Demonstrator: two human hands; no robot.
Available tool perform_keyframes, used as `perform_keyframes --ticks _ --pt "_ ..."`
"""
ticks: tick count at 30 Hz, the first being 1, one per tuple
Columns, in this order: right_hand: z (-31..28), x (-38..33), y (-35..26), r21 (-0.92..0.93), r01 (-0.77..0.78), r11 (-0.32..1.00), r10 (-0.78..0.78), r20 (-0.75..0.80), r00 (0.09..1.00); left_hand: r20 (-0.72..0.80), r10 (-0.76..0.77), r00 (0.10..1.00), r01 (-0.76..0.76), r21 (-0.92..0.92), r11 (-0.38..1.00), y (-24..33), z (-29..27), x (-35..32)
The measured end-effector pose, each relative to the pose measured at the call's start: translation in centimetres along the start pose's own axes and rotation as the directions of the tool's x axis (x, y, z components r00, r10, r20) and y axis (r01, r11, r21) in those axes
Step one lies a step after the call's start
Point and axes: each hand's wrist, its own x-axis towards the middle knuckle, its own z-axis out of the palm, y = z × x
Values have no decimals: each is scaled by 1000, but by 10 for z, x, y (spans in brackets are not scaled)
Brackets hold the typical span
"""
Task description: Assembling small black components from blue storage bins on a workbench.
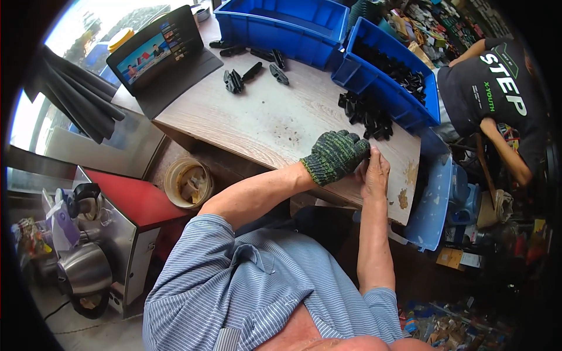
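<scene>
The person's left hand, in a dark green and black knitted glove [338, 155], meets the bare right hand [376, 171] over the near right part of the pale wood-grained table [234, 120]. The gloved fingers are curled in, and the bare fingers and thumb are drawn close against them (whatever may be pinched there is covered, so one cannot tell whether the grip is clamped on anything).

The heap of glossy black, narrow moulded pieces [369, 117] lies on the tabletop just beyond both hands. It stretches from far left to near right, its near end closest to where the hands meet. The right fingertips point toward that end, while the left forearm comes in across from the left; neither hand is clearly the nearer. Single pieces lie at mixed angles.

Behind the heap stands a deep blue plastic bin [354, 76] with more black pieces inside. A few loose black pieces [233, 82] lie well apart, toward the far left.
</scene>
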Motion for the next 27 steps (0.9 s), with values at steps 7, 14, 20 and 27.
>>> perform_keyframes --ticks 7,14,20,27 --pt "9 -9 -3 155 -118 981 126 -45 991 -440 -77 895 243 334 911 -90 -94 -51" --pt "7 -11 -3 178 -87 980 102 -80 992 -154 -122 981 190 585 788 -167 -169 -84" --pt "8 -12 -2 209 -75 975 87 -46 995 -70 -5 997 33 393 919 -142 -146 -85" --pt "10 -13 -1 216 -61 974 77 -65 995 -9 -66 998 62 477 877 -137 -132 -80"
